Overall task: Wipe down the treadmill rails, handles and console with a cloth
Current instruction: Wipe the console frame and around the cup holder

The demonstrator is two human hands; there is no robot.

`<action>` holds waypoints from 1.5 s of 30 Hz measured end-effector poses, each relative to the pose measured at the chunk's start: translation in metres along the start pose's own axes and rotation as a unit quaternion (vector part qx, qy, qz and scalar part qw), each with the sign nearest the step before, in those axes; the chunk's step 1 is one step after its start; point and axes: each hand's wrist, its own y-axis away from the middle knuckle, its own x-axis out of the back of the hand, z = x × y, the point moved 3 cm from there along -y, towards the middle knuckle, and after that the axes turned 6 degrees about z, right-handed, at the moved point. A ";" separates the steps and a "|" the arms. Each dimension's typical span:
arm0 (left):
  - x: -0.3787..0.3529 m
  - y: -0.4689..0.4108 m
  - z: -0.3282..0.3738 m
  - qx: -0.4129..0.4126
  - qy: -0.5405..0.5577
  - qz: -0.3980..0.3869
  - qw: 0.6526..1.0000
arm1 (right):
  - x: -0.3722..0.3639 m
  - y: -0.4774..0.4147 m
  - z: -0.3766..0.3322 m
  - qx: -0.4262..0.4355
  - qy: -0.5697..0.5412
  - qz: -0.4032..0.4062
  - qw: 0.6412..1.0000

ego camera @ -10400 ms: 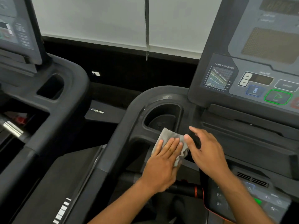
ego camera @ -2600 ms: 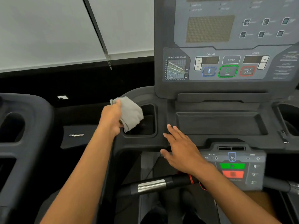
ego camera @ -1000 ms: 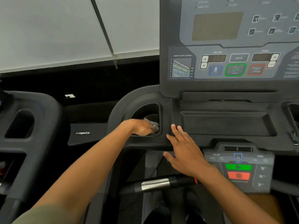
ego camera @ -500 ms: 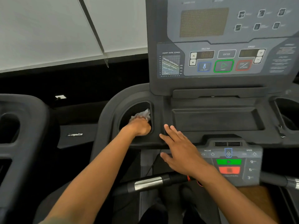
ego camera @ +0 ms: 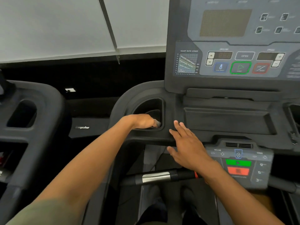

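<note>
Left hand (ego camera: 142, 121) in cupholder (ego camera: 159, 103), fingers gripping cloth (ego camera: 157, 122); right hand (ego camera: 186, 146) flat, fingers spread.

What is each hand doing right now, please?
Left hand: closed on the crumpled grey cloth inside the cup holder.
Right hand: open, flat, holding nothing.

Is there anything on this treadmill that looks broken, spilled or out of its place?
Nothing stands out. The left hand presses a small grey cloth inside the black left cup holder, the right hand rests flat on the black console ledge, and no spill or damage shows.
</note>
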 end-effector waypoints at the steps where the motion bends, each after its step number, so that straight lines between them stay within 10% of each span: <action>1: 0.002 -0.001 -0.001 -0.001 -0.014 -0.001 1.000 | -0.001 0.001 0.002 0.005 0.005 0.005 1.000; 10: 0.004 -0.002 0.004 0.062 -0.178 0.020 0.982 | -0.004 0.002 0.009 0.008 -0.016 0.026 1.000; 18: -0.009 -0.015 0.004 0.034 0.086 0.096 0.991 | -0.003 -0.002 0.004 -0.006 -0.010 0.008 1.000; 30: 0.046 0.050 0.003 0.011 0.122 0.246 0.961 | 0.014 0.001 0.012 -0.046 -0.085 -0.009 0.995; 45: -0.073 0.048 -0.043 -0.201 -0.243 0.316 0.895 | 0.016 0.011 0.027 -0.111 -0.041 -0.027 0.993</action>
